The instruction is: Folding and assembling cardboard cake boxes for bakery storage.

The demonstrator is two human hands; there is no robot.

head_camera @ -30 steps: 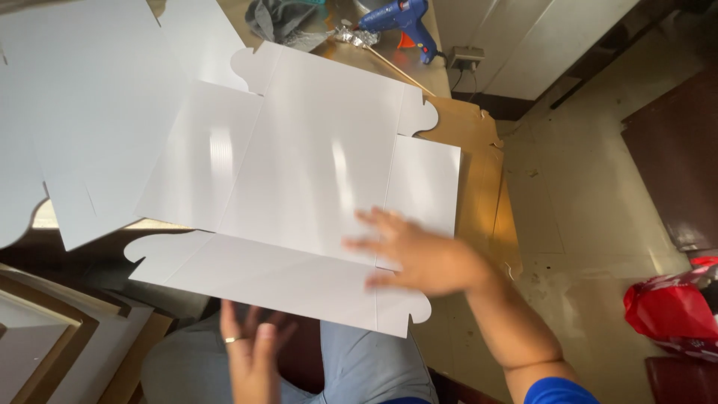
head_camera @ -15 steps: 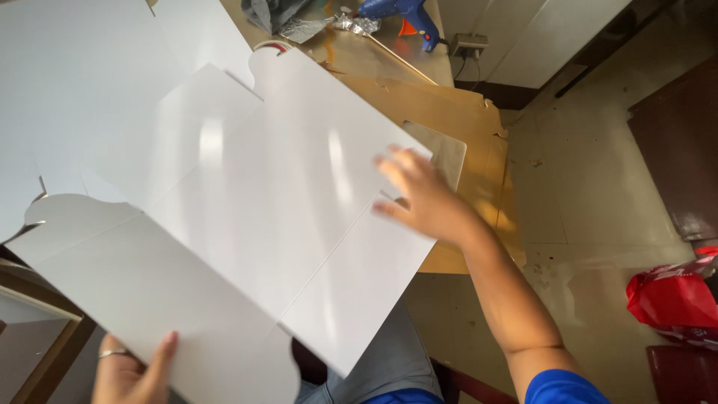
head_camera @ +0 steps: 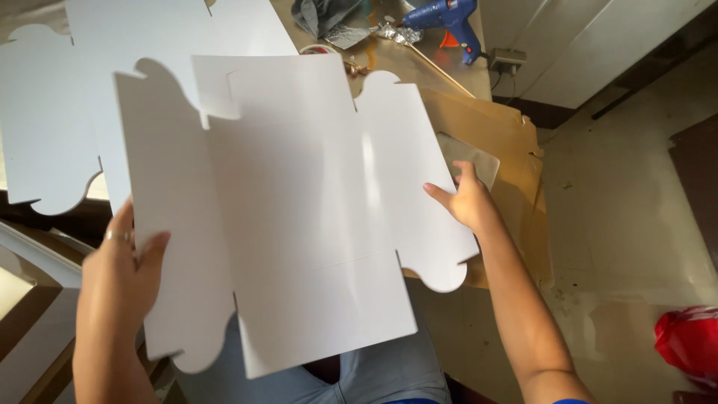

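Both hands hold a white cut-out cardboard sheet up flat over the lap.

Left hand (head_camera: 120, 258) pinches the scalloped left flap, thumb on top, while the right hand (head_camera: 465, 200) grips the right edge, fingers curled behind, keeping the cardboard sheet (head_camera: 292, 217) spread open and off the surface (head_camera: 490, 150). More white sheets (head_camera: 52, 127) lie behind; a blue glue gun (head_camera: 449, 19) sits at the far end.

Bright daylight glares off the white card sheet (head_camera: 299, 209) (edges sharp).
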